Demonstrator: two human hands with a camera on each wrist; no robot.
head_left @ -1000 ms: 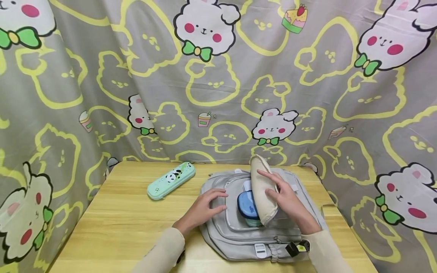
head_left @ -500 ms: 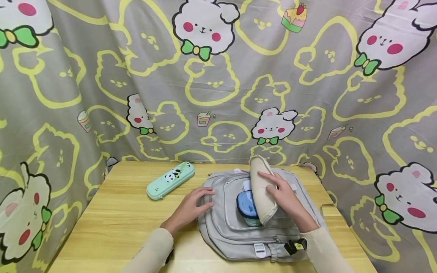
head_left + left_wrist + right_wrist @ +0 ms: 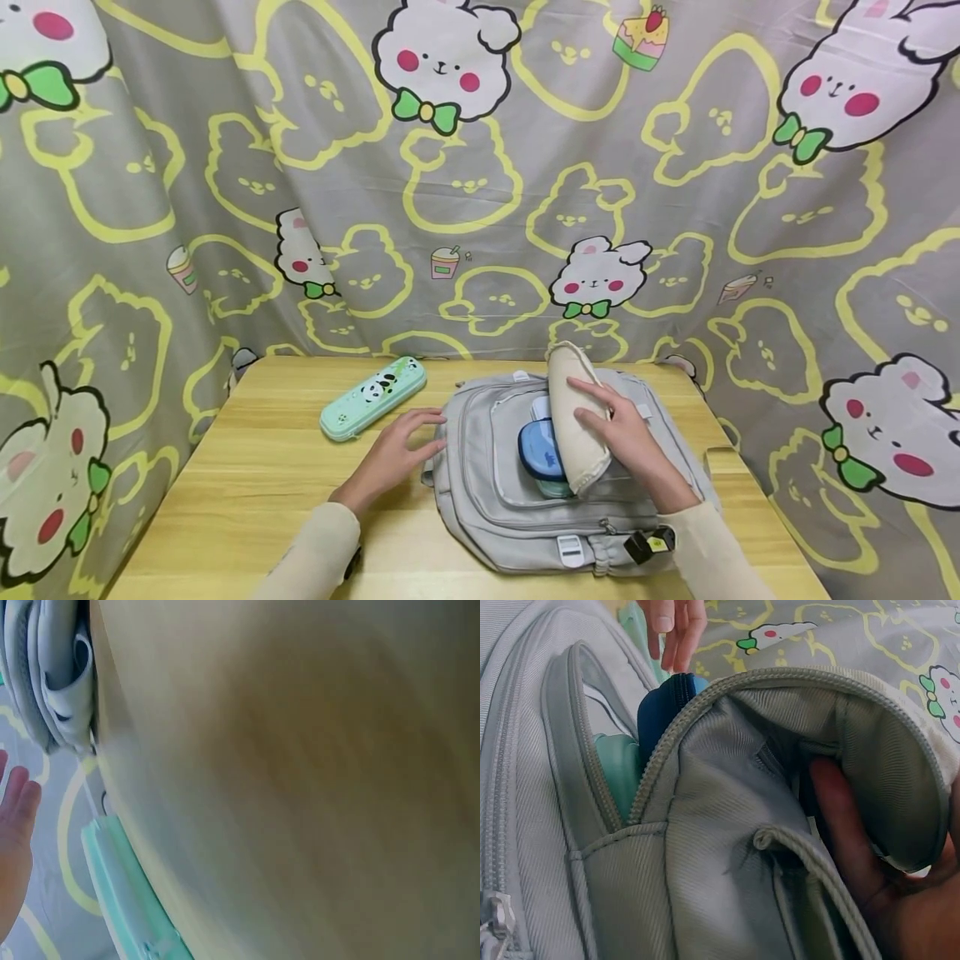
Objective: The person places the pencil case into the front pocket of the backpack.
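Note:
A grey backpack lies on the table with its front pocket unzipped. My right hand holds the pocket's turned-back beige flap; in the right wrist view one digit reaches behind the grey cloth while others sit at the flap's outer side. Inside the pocket are a dark blue zipped case and a teal item, both partly hidden. My left hand, fingers loosely extended, is at the backpack's left edge; whether it touches cannot be told. A mint pencil case with a panda print lies just beyond it.
The wooden table reaches back to a patterned curtain that hangs behind and on both sides. At the backpack's near side are a white buckle and a black strap piece with a yellow label.
My left hand has moved left, from above the backpack's front to its left edge. The right hand stays on the flap, and the backpack and pencil case have not moved.

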